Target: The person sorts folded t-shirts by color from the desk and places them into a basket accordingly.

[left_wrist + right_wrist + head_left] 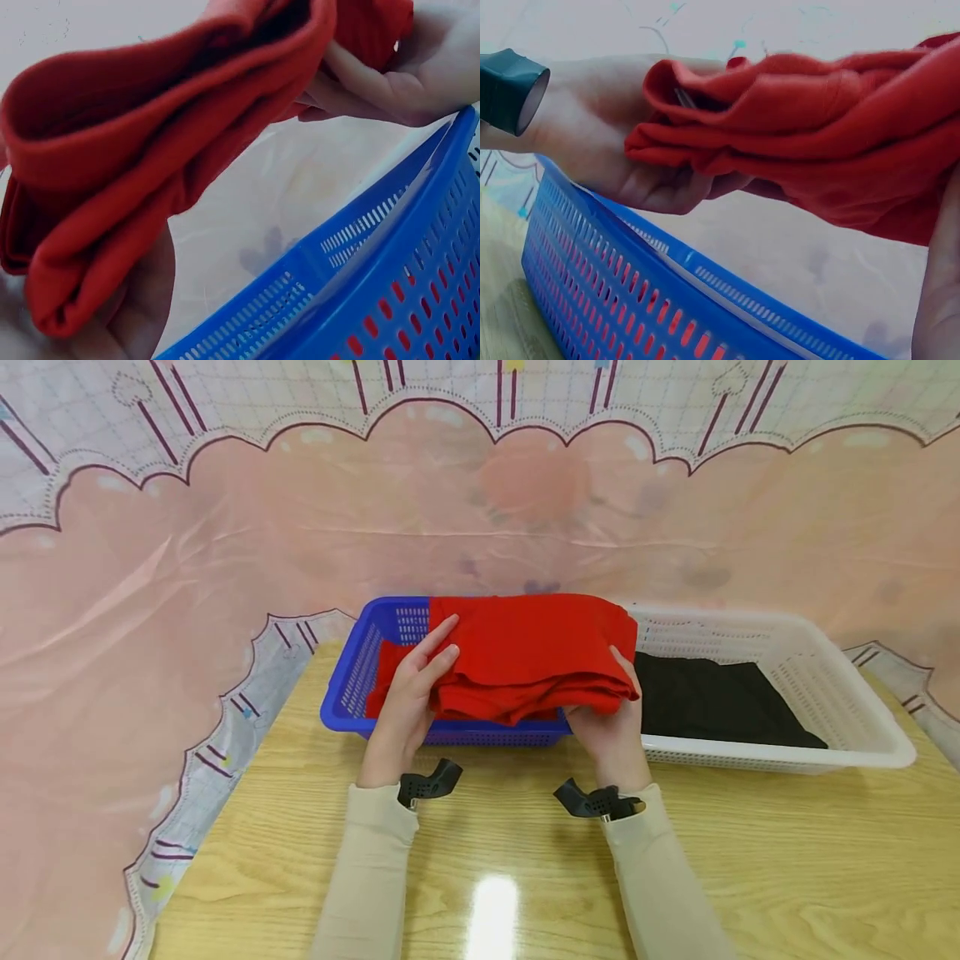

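A folded red cloth, several layers thick, is held up by both hands over a blue plastic basket. My left hand grips its left end, thumb and a finger on top. At the right end, my right hand holds it with the thumb above and the other fingers mostly hidden underneath. Loose fold edges of the cloth show in the left wrist view. More red cloth lies inside the blue basket, partly covered from view. Whether the held cloth is a garment, I cannot tell.
To the right stands a white plastic basket with folded black cloth in it. Both baskets sit on a wooden table. Behind hangs a patterned pink and white curtain-like sheet.
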`<state>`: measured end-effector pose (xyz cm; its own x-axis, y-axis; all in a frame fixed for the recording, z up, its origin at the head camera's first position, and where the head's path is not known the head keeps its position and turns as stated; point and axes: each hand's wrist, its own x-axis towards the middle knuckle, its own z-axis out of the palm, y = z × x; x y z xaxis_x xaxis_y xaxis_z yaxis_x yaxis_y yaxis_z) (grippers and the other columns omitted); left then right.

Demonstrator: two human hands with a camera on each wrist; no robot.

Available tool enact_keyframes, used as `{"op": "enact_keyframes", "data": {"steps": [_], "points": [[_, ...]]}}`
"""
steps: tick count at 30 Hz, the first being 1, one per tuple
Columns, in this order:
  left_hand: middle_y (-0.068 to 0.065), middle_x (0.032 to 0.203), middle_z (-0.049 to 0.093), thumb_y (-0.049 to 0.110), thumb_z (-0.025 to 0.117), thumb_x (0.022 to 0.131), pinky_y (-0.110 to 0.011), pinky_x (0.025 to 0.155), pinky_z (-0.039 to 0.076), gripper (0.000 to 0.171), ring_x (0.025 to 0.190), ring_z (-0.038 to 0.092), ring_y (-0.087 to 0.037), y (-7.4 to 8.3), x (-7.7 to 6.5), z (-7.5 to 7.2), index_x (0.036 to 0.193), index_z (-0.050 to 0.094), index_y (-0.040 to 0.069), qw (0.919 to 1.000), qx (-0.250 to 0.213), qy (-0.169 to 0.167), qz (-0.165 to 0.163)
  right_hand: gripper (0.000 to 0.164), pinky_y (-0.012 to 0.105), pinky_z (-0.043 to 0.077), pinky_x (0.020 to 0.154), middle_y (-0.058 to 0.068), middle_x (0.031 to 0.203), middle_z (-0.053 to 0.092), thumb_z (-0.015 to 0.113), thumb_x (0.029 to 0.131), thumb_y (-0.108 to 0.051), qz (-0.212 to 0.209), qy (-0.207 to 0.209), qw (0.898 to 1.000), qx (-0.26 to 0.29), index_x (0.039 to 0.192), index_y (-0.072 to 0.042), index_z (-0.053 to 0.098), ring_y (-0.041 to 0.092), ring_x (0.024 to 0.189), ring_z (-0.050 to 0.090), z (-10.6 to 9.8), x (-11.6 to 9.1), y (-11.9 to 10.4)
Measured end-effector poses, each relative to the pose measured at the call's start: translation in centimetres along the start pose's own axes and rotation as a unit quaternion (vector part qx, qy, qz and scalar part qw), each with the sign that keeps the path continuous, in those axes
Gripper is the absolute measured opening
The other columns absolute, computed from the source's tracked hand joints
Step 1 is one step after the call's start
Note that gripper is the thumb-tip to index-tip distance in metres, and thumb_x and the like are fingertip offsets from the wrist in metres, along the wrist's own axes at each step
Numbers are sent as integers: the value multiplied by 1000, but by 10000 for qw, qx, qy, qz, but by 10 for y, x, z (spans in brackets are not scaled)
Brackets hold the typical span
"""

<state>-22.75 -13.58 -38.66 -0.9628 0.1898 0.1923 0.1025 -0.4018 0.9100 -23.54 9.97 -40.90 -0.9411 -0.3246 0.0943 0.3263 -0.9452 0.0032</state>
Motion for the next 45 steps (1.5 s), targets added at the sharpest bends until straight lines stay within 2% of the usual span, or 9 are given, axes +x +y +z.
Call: {"op": "enact_keyframes", "data": {"steps": [4,10,18,25,28,31,36,39,45], "points": [[-3,124,48,24,59,87,-30,83,47,50,103,54,-20,1,0,-3,134,42,25,9997,-178,180,-11,34,32,43,85,5,104,54,61,83,-19,-157,87,9987,-472,110,-12,44,19,98,51,2,1,2],[-1,133,39,19,61,85,-29,87,44,49,115,46,-20,2,1,-11,131,46,26,9982,1,571,155,60,29,41,82,4,108,45,70,70,-6,-273,72,9879,-1525,117,-13,33,18,98,46,4,1,3],[-1,134,38,11,60,85,-29,88,43,43,116,44,-21,2,3,-25,126,53,21,9921,189,1154,443,53,36,35,96,4,130,29,40,90,4,-200,-35,9606,-2773,135,-23,29,23,117,32,6,2,6],[-1,134,38,11,60,85,-30,90,42,42,118,42,-20,2,3,-29,126,53,19,9911,-25,1254,440,44,39,33,98,6,128,33,40,93,-1,-467,46,9321,-3591,132,-19,35,26,118,34,7,5,8],[-1,136,36,7,58,86,-30,92,41,43,120,40,-20,2,4,-30,127,51,17,9909,-252,1206,549,46,40,33,98,7,129,33,38,93,-1,-568,-212,9230,-3799,134,-20,33,26,119,34,7,7,7],[-1,137,35,5,56,87,-30,93,40,43,121,39,-18,2,5,-32,128,51,15,9907,-365,1188,556,60,42,30,100,4,138,26,33,91,5,-628,-705,9210,-3779,140,-28,25,26,125,28,5,8,5],[0,136,37,11,52,90,-30,96,37,38,121,39,-16,4,5,-35,128,51,15,9913,-261,1222,403,72,41,26,103,-5,145,12,29,89,10,-659,-1040,9319,-3413,139,-40,22,24,131,20,2,8,3],[0,136,37,15,49,92,-31,98,34,36,121,38,-16,7,4,-36,128,50,13,9921,-224,1184,355,67,36,28,102,-6,146,12,28,90,10,-554,-1118,9288,-3489,140,-35,24,21,131,20,2,8,2],[2,136,37,20,49,92,-34,101,31,38,122,36,-15,12,3,-35,129,49,13,9925,-218,1157,316,50,24,41,83,-1,143,20,31,90,9,-301,-661,8904,-4493,136,-10,37,21,117,30,9,10,3]]}}
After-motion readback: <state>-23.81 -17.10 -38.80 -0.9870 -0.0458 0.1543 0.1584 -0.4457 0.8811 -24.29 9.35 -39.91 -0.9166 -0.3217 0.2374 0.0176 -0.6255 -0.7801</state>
